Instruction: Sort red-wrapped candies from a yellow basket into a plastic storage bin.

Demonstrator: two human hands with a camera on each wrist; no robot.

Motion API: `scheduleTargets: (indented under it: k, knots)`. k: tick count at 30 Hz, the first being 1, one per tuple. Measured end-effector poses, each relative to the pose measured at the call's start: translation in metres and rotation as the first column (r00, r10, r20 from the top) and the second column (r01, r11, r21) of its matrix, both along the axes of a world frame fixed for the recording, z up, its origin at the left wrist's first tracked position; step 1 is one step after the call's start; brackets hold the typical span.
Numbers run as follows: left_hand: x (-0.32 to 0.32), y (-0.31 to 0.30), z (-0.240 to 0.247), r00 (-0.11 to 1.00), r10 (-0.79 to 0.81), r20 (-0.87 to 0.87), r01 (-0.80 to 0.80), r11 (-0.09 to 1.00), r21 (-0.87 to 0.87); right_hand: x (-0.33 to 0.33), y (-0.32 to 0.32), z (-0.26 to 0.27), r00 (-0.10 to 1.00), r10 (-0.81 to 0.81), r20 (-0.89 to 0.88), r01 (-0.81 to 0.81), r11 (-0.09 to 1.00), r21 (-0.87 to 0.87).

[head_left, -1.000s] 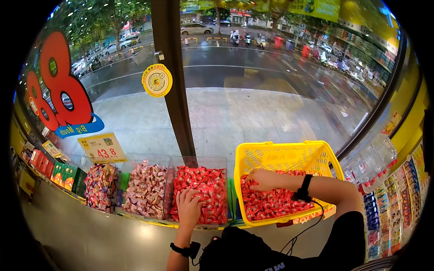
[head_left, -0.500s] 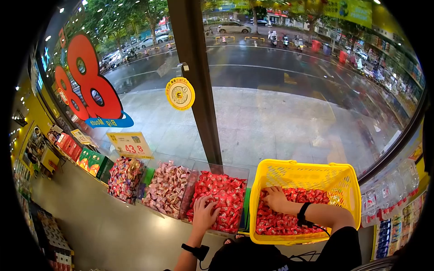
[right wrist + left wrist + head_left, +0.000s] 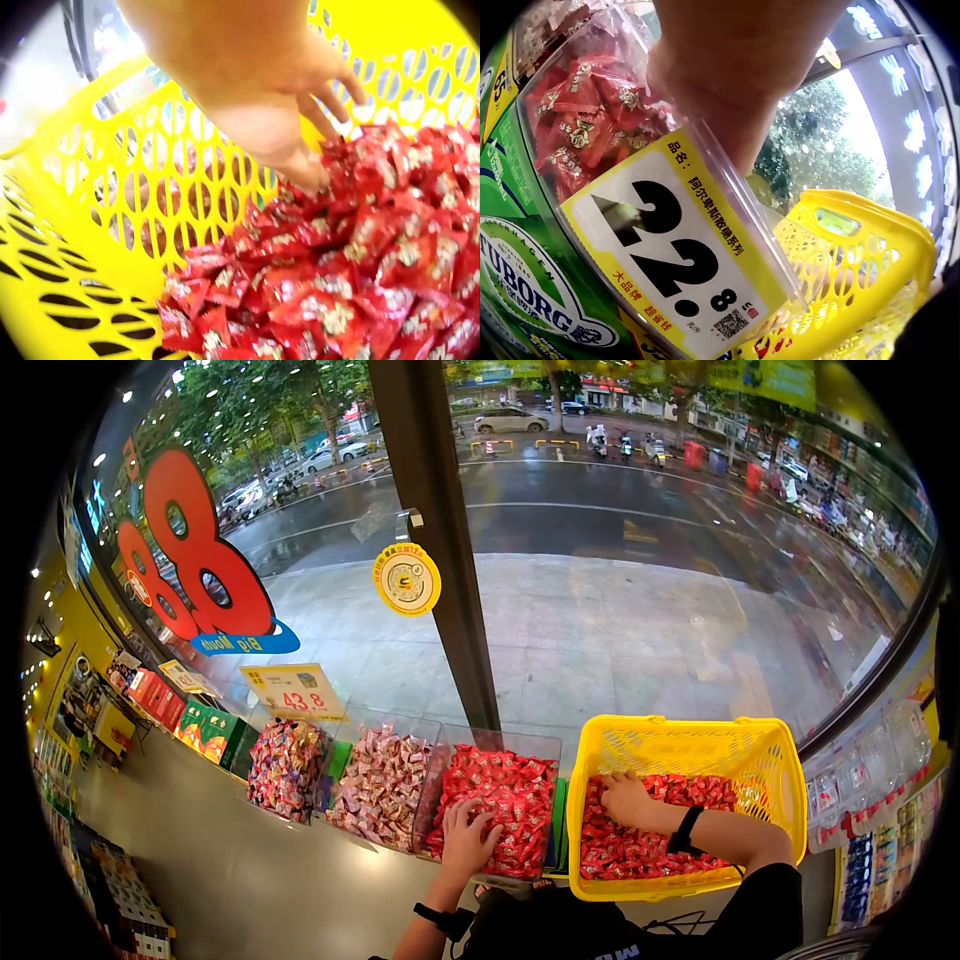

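My left hand [image 3: 468,845] rests at the front of a clear bin [image 3: 544,161] heaped with red-wrapped candies [image 3: 525,785], its fingers spread loosely over them. In the left wrist view the wrist and forearm hide the fingertips. To the right stands a yellow plastic basket [image 3: 690,728] with a layer of similar red candies [image 3: 330,262] on its bottom. My right hand [image 3: 628,800] reaches into it near its left wall. In the right wrist view its fingers are apart and slightly bent, with the thumb tip right at the candies.
Left of the red bin are a bin of pink-wrapped candies [image 3: 385,785] and one of mixed candies [image 3: 285,765]. A price card [image 3: 682,247] is on the red bin's front. Large bottles [image 3: 870,775] stand right of the basket, and a window [image 3: 600,610] lies behind.
The head view has swung, so bins and basket appear farther right and lower. My right hand has gone from curled to loosely spread fingers inside the basket. The left hand stays on the red candies.
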State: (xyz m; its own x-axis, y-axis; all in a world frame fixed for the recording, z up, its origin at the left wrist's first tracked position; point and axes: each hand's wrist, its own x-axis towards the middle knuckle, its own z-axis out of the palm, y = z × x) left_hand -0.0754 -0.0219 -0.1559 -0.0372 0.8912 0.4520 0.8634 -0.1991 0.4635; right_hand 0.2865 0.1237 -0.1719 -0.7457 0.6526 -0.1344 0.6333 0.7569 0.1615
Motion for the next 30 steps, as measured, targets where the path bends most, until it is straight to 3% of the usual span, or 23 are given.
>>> scheduleTargets:
  k: [3,4,7,8,11,12,16,19,25,28,30]
  knots:
    - [0.000,0.000,0.014,0.998,-0.047,0.029,0.048,0.999,-0.010,-0.021,-0.002,0.083,0.964,-0.156,0.215,0.221,0.919,-0.326]
    - [0.000,0.001,0.021,0.996,-0.079,0.050,0.080,0.997,-0.016,-0.016,-0.004,0.100,0.976,-0.125,0.180,0.171,0.949,-0.265]
    - [-0.002,0.006,0.054,0.973,-0.210,0.095,0.209,0.978,0.029,-0.039,-0.011,0.184,0.910,-0.187,0.369,0.329,0.869,-0.371]
    - [-0.002,0.008,0.068,0.962,-0.253,0.101,0.250,0.967,0.048,-0.048,-0.020,0.213,0.921,-0.219,0.321,0.338,0.859,-0.383]
    - [0.002,0.022,0.112,0.910,-0.399,0.108,0.388,0.915,0.112,-0.053,-0.059,0.251,0.965,-0.165,-0.202,0.131,0.976,-0.172]
    - [0.004,0.025,0.125,0.886,-0.451,0.108,0.437,0.890,0.131,-0.059,-0.073,0.260,0.951,-0.155,-0.269,0.122,0.983,-0.135]
    - [0.022,0.033,0.162,0.766,-0.629,0.133,0.596,0.772,0.220,-0.091,-0.112,0.264,0.902,-0.102,-0.419,0.092,0.995,-0.044]
    - [0.031,0.038,0.152,0.690,-0.720,0.075,0.693,0.687,0.217,-0.103,-0.126,0.261,0.888,-0.107,-0.447,0.092,0.994,-0.055]
    - [0.026,0.037,0.161,0.681,-0.713,0.168,0.680,0.701,0.217,-0.094,-0.129,0.248,0.815,-0.129,-0.565,0.081,0.991,-0.110]
    - [0.025,0.032,0.159,0.694,-0.706,0.139,0.687,0.708,0.166,-0.093,-0.128,0.251,0.813,-0.166,-0.558,0.056,0.976,-0.209]
    - [0.028,0.026,0.173,0.734,-0.672,0.101,0.661,0.740,0.122,-0.092,-0.125,0.252,0.854,-0.095,-0.511,0.014,0.987,-0.161]
